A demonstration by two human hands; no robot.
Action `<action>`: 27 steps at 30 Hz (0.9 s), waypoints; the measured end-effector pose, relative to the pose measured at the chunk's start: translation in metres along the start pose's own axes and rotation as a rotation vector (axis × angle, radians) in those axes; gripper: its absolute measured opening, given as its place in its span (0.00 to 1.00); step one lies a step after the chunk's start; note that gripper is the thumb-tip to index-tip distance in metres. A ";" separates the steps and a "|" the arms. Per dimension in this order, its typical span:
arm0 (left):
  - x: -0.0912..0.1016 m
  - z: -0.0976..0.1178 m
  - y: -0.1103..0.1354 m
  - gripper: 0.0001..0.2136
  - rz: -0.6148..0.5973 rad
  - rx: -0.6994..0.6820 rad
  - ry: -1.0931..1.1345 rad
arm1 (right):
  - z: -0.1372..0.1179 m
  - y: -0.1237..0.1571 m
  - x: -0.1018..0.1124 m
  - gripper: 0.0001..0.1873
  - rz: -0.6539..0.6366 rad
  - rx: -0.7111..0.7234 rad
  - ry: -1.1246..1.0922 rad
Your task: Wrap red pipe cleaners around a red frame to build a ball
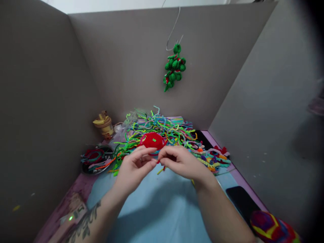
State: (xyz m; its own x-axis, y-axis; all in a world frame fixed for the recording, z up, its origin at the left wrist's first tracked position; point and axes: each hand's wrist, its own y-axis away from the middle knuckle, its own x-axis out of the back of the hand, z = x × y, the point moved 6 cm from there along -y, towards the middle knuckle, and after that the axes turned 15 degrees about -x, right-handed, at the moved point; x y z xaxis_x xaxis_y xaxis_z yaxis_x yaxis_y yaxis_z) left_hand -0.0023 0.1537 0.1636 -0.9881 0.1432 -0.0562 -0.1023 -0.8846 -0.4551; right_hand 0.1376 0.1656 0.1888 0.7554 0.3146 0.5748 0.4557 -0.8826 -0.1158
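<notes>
Above the blue work surface (157, 202), my left hand (136, 165) and my right hand (179, 161) meet fingertip to fingertip. Pinched between them is a short piece of red pipe cleaner (158, 161), mostly covered by the fingers. The right thumb and fingers close on it, and the left thumb and fingers press together at its other side. Just behind the hands lies a round red fuzzy piece (152, 140) with a small green spot. Loose pipe cleaners (162, 126) in many colours are heaped beyond it.
Grey panels (131, 60) stand on three sides. A green and red bundle (174, 65) hangs from a wire hook. At left are a dark dish (91, 171) with pipe cleaners, a tan cup (105, 126) and a tool with a green light (73, 217). A black phone (241, 202) lies right.
</notes>
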 end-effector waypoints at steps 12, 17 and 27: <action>-0.008 -0.083 0.067 0.05 0.072 0.051 -0.107 | 0.098 0.060 -0.050 0.06 0.327 -0.124 0.012; 0.006 -0.108 0.077 0.12 0.226 0.254 -0.052 | 0.108 0.079 -0.049 0.05 0.562 -0.100 -0.031; -0.012 -0.126 0.098 0.15 0.280 0.524 0.318 | 0.112 0.075 -0.067 0.06 0.547 -0.206 -0.161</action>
State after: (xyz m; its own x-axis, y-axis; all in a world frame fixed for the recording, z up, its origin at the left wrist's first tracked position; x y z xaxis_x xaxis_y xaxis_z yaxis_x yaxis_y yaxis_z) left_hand 0.0139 0.1215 0.0079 -0.9116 -0.0703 -0.4050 0.0315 -0.9943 0.1017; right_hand 0.1738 0.1176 0.0511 0.9234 -0.1694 0.3444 -0.1074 -0.9755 -0.1917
